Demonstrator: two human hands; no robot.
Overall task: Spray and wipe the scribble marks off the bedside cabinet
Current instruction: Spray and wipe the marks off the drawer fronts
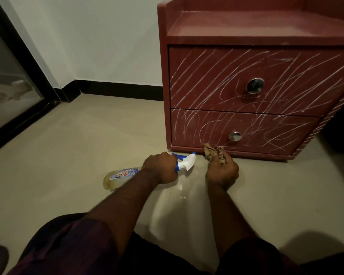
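Observation:
A red-brown bedside cabinet [207,88] stands on the floor at the right, with two drawers and round metal knobs. White scribble marks [216,76] cover both drawer fronts and the right side. My left hand [160,167] grips the neck of a spray bottle [119,176] with a white and blue trigger head; the bottle lies tilted low over the floor, nozzle toward the cabinet. My right hand [222,171] holds a crumpled brown cloth [214,154] just in front of the cabinet's bottom edge.
Beige tiled floor [77,145] spreads to the left and toward me. A white wall with black skirting [117,89] runs behind. A dark-framed glass door [12,80] stands at the far left. My knees fill the bottom of the view.

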